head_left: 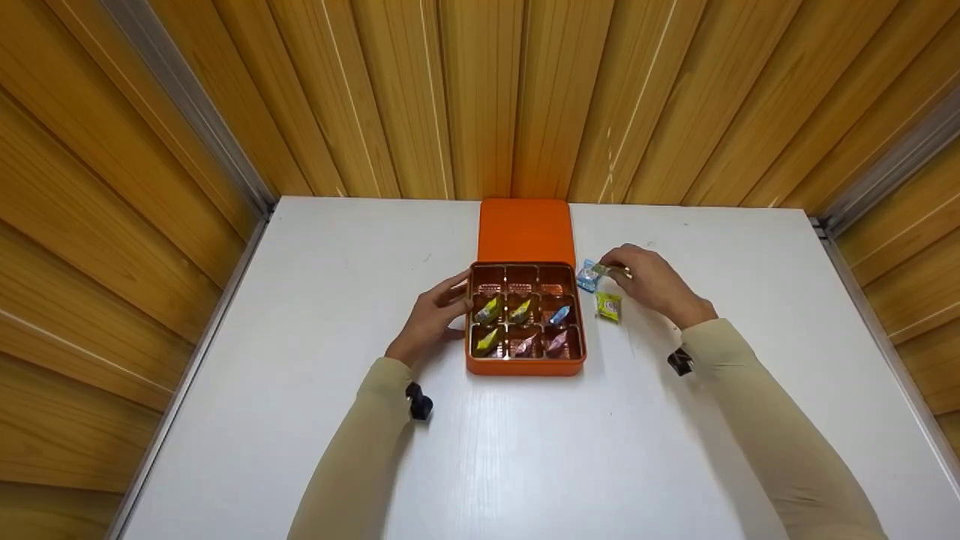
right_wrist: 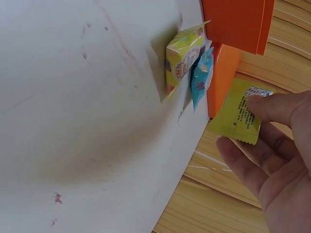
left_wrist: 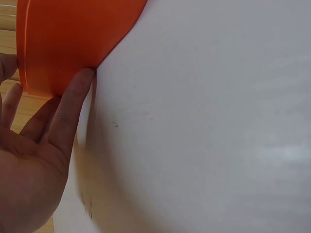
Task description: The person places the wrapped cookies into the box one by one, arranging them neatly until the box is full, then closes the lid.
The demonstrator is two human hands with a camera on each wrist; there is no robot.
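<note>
An orange tin [head_left: 525,368] with a brown divided insert sits mid-table. In its middle row lie two yellow wrapped candies [head_left: 520,309] and a blue one [head_left: 559,314]; the front row holds a yellow one [head_left: 487,342] and two pink ones [head_left: 557,343]. My left hand [head_left: 431,319] steadies the tin's left side, its extended fingers against the wall [left_wrist: 63,43]. Between thumb and fingers, my right hand [head_left: 654,281] pinches a yellow candy packet [right_wrist: 238,111], printed side showing. Below that hand, a blue candy [right_wrist: 201,77] and a yellow-green candy [right_wrist: 184,58] lie right of the tin.
Directly behind the tin lies a flat orange lid [head_left: 525,229], reaching the table's back edge. The white table [head_left: 225,420] is bordered by wood-panelled walls [head_left: 390,97] at back and sides. Black wrist cameras [head_left: 420,403] hang under both sleeves.
</note>
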